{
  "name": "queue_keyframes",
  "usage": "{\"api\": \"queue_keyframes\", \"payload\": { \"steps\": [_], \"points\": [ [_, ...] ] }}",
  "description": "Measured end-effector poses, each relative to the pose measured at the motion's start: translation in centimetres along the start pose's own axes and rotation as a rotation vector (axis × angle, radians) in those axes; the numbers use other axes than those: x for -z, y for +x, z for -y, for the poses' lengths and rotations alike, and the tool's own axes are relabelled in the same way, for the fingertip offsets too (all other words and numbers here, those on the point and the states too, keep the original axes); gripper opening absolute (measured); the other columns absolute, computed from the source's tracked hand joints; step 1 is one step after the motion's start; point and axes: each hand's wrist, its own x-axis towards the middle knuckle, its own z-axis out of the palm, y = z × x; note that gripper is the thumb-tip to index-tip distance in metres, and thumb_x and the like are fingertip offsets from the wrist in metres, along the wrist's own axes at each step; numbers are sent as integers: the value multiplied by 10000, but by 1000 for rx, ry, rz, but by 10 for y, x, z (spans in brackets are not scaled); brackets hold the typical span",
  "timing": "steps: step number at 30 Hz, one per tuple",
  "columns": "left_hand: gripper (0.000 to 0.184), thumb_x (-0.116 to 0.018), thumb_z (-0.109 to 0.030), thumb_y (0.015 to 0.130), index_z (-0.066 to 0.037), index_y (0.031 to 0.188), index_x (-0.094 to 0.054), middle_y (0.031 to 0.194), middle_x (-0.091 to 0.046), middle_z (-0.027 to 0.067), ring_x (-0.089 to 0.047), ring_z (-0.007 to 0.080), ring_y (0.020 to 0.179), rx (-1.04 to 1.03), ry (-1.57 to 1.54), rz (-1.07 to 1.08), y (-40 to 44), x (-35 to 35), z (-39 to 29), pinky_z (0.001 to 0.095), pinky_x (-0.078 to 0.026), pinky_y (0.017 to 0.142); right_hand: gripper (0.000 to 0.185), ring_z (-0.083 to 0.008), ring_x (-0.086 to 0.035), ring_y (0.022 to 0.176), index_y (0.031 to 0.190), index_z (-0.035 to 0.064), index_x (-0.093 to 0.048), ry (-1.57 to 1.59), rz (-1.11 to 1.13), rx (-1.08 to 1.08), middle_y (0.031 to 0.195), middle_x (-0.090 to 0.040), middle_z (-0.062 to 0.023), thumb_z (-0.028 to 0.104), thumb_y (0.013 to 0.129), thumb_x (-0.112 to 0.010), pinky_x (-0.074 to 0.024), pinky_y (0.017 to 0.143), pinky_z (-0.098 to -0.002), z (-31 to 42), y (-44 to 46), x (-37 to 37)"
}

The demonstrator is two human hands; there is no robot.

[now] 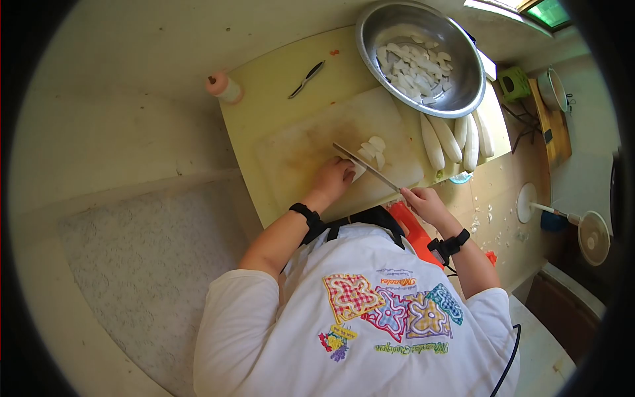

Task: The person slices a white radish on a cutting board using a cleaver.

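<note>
My right hand [426,204] grips the handle of a kitchen knife [370,169], whose blade slants up and left over the cutting board [291,159]. Curled fingers of my left hand [336,177] press a piece of white radish [358,173] against the board, right beside the blade. Much of that piece is hidden by the fingers and knife. On the blade's far side lie several cut white slices [373,149]. Several long, peeled white radishes [447,139] rest side by side to the right of the board.
A large metal basin [473,79] holding white slices stands at the table's back right. A peeler [307,80] and a pink-capped bottle [225,88] are at the back left of the yellow table [258,73]. A fan [592,238] stands at right; scraps dot the floor [489,192].
</note>
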Motion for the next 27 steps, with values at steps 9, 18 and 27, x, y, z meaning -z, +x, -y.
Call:
{"api": "queue_keyframes", "payload": {
  "steps": [9,18,27],
  "points": [
    [159,-708,-169,849,-94,989,-714,978,-655,116,-672,310,854,-40,45,-26,0,1,-1,405,-550,755,572,-201,-647,747,930,-73,-702,14,15,-25,783,-703,-138,475,997,-553,-512,736,-345,-8,5,-2],
    [170,-700,-200,838,-117,984,-724,995,-666,105,-660,332,895,54,-11,24,3,-1,3,432,-542,777,566,-172,-603,749,953,-66,-699,54,78,-43,784,-677,-99,477,1001,-548,-498,727,-326,-17,15,3],
    [153,-719,-211,819,-119,940,-741,1000,-680,114,-671,341,873,24,-51,-3,7,-8,14,427,-551,752,601,-167,-528,660,866,-70,-660,-32,114,-61,673,-570,-85,509,987,-552,-461,635,-344,3,27,-4]
  ]
}}
